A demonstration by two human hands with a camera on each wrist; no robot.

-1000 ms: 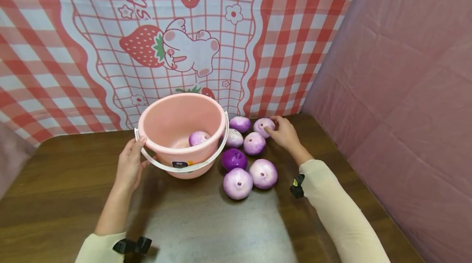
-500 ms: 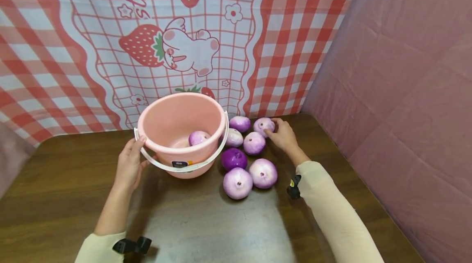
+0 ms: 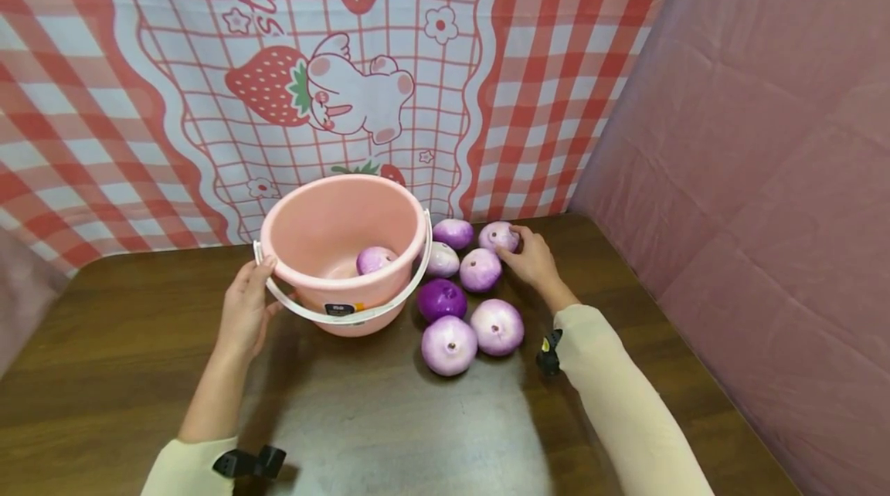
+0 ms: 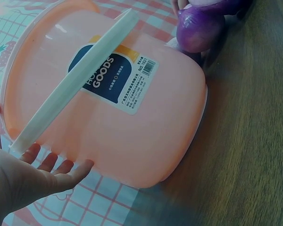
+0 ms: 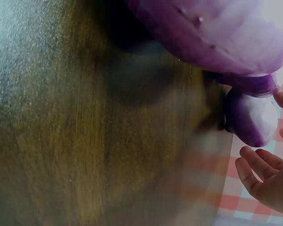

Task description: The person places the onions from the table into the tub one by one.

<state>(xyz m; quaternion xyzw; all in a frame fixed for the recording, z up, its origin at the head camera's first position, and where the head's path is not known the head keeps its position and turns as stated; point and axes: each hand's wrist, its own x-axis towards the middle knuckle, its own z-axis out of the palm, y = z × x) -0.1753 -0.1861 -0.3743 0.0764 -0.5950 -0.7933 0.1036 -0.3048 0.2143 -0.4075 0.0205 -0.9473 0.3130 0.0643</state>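
Observation:
In the head view my left hand point(image 3: 243, 307) grips the near-left rim of a pink bucket point(image 3: 299, 280), thumb over the edge and fingers against the outer wall. A peeled purple onion point(image 3: 375, 259) lies inside the bucket. My right hand point(image 3: 535, 260) is at the far-right onion point(image 3: 497, 236), its thumb and fingertips spread around the right side. In the right wrist view that hand point(image 5: 271, 181) has loosely bent fingers close to an onion point(image 5: 252, 117); whether every fingertip touches it cannot be told.
Several more onions, including a dark purple one point(image 3: 441, 300) and two pale ones in front, such as the nearest onion point(image 3: 449, 346), sit right of the bucket. Its white handle point(image 3: 348, 318) hangs forward. A checked cloth point(image 3: 556, 94) stands behind the wooden table point(image 3: 389, 434).
My right hand and forearm have shifted slightly left, with the thumb lower beside the far-right onion. The left hand, the bucket and the onions stay nearly where they were.

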